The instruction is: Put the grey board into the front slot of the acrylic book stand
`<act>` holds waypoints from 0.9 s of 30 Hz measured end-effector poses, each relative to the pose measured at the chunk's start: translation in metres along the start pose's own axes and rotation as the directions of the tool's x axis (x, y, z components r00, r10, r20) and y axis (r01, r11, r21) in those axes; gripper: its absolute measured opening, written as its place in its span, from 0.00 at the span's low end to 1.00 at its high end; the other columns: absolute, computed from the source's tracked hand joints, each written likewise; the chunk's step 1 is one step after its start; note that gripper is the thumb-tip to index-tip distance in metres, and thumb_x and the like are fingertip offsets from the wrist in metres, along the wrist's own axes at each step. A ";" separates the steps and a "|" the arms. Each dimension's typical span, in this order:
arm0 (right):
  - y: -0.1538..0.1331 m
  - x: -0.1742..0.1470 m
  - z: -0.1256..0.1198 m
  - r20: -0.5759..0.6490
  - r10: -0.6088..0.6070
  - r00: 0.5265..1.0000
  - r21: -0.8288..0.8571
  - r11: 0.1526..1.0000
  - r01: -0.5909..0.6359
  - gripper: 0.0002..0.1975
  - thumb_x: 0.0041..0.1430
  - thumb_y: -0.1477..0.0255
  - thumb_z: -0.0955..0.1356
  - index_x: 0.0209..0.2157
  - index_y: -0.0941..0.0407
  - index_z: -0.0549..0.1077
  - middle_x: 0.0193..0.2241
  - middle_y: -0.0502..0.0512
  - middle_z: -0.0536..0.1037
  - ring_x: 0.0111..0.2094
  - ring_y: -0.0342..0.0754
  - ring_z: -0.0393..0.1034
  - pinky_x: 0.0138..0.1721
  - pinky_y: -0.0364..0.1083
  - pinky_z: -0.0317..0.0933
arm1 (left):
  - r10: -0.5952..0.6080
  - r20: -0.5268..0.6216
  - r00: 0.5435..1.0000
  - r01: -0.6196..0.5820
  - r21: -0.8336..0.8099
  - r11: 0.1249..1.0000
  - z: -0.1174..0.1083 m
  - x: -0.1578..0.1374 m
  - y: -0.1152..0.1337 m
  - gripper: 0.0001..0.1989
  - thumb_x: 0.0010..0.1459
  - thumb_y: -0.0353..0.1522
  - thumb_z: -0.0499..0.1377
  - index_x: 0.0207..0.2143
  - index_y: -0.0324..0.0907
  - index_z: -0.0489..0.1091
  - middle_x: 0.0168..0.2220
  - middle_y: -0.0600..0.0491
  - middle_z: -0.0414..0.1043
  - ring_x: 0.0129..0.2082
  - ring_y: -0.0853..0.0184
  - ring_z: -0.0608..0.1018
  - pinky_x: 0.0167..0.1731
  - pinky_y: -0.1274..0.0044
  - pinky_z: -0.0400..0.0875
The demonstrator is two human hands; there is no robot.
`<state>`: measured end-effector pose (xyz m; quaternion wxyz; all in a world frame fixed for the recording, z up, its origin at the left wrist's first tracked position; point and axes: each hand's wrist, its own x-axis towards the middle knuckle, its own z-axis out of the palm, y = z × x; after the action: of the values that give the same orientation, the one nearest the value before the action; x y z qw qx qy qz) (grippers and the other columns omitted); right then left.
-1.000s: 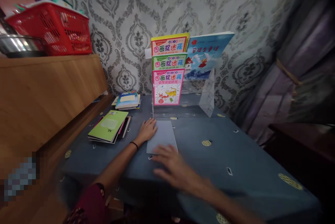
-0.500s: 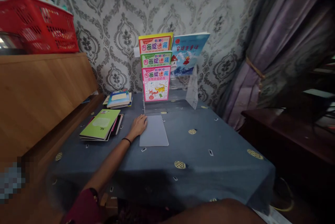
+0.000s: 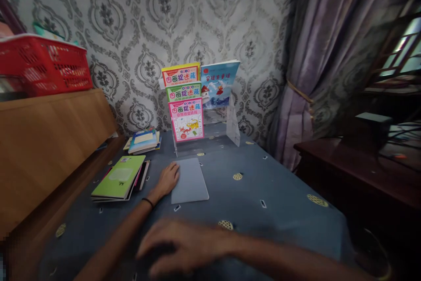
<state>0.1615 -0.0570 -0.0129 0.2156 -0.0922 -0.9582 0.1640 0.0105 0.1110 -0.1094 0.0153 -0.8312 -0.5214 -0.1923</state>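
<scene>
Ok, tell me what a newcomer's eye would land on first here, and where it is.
Probably the pink book, lowest of three bright covers stepped up the left of the clear stand, with a larger blue book on its right. Next might come the red basket at far left, on the wooden cabinet. Then the hands: the right hand blurred in the foreground, the left hand over a grey-blue booklet's left edge.

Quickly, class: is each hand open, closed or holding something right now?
Left hand: open, resting at the left edge of the gray-blue booklet.
Right hand: open, blurred, nothing visible in it.
</scene>
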 end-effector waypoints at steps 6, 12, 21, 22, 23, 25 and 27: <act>0.104 -0.044 -0.030 -0.137 0.726 0.674 -0.264 0.629 -0.731 0.27 0.66 0.64 0.67 0.63 0.58 0.66 0.64 0.73 0.65 0.65 0.68 0.58 0.62 0.68 0.52 | -0.019 -0.006 1.000 0.019 0.018 1.000 -0.003 -0.012 0.005 0.21 0.67 0.31 0.49 0.59 0.39 0.68 0.63 0.42 0.68 0.62 0.56 0.71 0.62 0.63 0.67; 0.119 -0.061 -0.005 -0.201 0.695 0.691 -0.258 0.643 -0.721 0.24 0.68 0.62 0.64 0.62 0.56 0.69 0.65 0.68 0.64 0.68 0.69 0.52 0.65 0.66 0.48 | -0.071 -0.038 0.997 0.071 -0.012 0.997 -0.003 -0.026 0.020 0.21 0.66 0.29 0.47 0.58 0.41 0.70 0.62 0.44 0.69 0.60 0.59 0.74 0.61 0.65 0.68; 0.108 -0.075 -0.009 -0.139 0.683 0.717 -0.166 0.698 -0.697 0.27 0.67 0.60 0.65 0.63 0.57 0.68 0.66 0.67 0.62 0.69 0.70 0.47 0.67 0.66 0.45 | -0.064 0.496 0.866 0.115 -0.071 0.991 -0.074 -0.060 0.073 0.44 0.58 0.49 0.61 0.70 0.37 0.53 0.73 0.38 0.43 0.72 0.46 0.47 0.69 0.57 0.48; 0.106 -0.078 -0.010 -0.127 0.681 0.721 -0.155 0.704 -0.693 0.27 0.67 0.59 0.65 0.63 0.57 0.68 0.67 0.67 0.62 0.69 0.70 0.47 0.67 0.67 0.45 | -0.055 0.530 0.846 0.108 -0.069 0.992 -0.081 -0.062 0.076 0.44 0.59 0.48 0.61 0.70 0.37 0.52 0.73 0.38 0.42 0.72 0.46 0.46 0.69 0.57 0.47; 0.104 -0.080 -0.010 -0.117 0.677 0.727 -0.147 0.712 -0.687 0.28 0.67 0.59 0.65 0.63 0.57 0.68 0.67 0.67 0.61 0.70 0.69 0.47 0.67 0.67 0.45 | -0.044 0.551 0.834 0.097 -0.068 0.993 -0.088 -0.063 0.079 0.43 0.60 0.46 0.60 0.70 0.37 0.51 0.73 0.37 0.42 0.72 0.47 0.47 0.69 0.57 0.47; 0.101 -0.086 -0.010 -0.103 0.659 0.745 -0.135 0.733 -0.667 0.29 0.66 0.57 0.66 0.63 0.56 0.68 0.67 0.67 0.61 0.70 0.69 0.47 0.67 0.67 0.45 | -0.006 0.570 0.821 0.054 -0.067 0.996 -0.098 -0.063 0.081 0.38 0.63 0.43 0.58 0.70 0.36 0.52 0.72 0.36 0.45 0.72 0.47 0.50 0.68 0.57 0.49; 0.099 -0.092 -0.010 -0.092 0.637 0.766 -0.126 0.755 -0.643 0.30 0.64 0.55 0.67 0.63 0.55 0.68 0.67 0.67 0.61 0.69 0.68 0.48 0.67 0.67 0.45 | 0.047 0.574 0.818 -0.014 -0.061 0.998 -0.105 -0.060 0.081 0.32 0.64 0.39 0.57 0.67 0.37 0.57 0.71 0.36 0.51 0.70 0.48 0.56 0.67 0.58 0.52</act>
<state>0.2580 0.0154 -0.0741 0.1598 -0.4335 -0.8736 0.1531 0.0267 -0.0015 -0.0181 -0.1620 -0.8588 -0.4830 0.0536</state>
